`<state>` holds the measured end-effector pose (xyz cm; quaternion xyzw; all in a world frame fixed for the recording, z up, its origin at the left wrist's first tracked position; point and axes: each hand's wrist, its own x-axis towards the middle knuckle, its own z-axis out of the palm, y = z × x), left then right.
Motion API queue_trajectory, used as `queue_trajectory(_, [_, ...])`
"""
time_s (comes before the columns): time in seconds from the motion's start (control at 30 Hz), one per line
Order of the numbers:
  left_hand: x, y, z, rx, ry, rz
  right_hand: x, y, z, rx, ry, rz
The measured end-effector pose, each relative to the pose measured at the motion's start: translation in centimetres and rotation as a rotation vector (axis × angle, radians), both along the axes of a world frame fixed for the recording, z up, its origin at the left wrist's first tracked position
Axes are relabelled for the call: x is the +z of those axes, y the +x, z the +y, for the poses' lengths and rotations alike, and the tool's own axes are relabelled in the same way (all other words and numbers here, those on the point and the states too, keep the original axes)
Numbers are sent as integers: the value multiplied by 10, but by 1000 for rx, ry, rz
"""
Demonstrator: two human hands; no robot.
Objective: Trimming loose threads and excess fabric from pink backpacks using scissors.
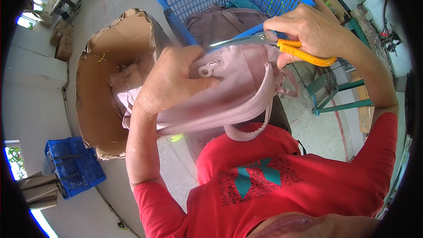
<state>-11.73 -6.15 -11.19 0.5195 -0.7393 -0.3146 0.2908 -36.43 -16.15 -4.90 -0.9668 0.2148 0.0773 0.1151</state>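
A pale pink soft-fabric bag (238, 72), creased and seamed, with a ring-shaped zip pull and a gathered, curving strap, lies across the person's lap, between a torn-rimmed brown cardboard box (99, 83) and a blue slatted plastic crate (178, 25). It reaches under the left hand (169, 79), which grips it with the thumb flat on its face near the pull, wrist bent inward. The right hand (310, 31), elbow raised and bent, is closed around smooth orange-handled scissors (285, 44), their slim shiny metal blades pointing left along the bag's upper edge.
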Motion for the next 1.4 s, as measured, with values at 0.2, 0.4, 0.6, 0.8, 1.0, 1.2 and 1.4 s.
queue_trajectory(0.2, [7, -2, 0, -23, 32, -111, -38, 19, -2, -28, 301, -468])
queue_trajectory(0.4, [-20, 85, 40, 385, 31, -300, -65, 7, -14, -175, 515, -518])
queue_trajectory(0.6, [-97, 104, 60, 573, 91, 530, -70, 2, -11, -113, 552, -520])
queue_trajectory(0.8, [-97, 94, 54, 471, 74, 661, -62, -6, -14, -175, 461, -247])
queue_trajectory(1.0, [-86, 87, 54, 450, -10, 622, -46, 2, -17, -47, 185, -73])
queue_trajectory(1.2, [-86, 85, 61, 512, -93, 636, -45, 8, -23, 163, 15, -92])
queue_trajectory(1.4, [-89, 83, 66, 594, -195, 567, -34, 21, -13, 170, 50, -48])
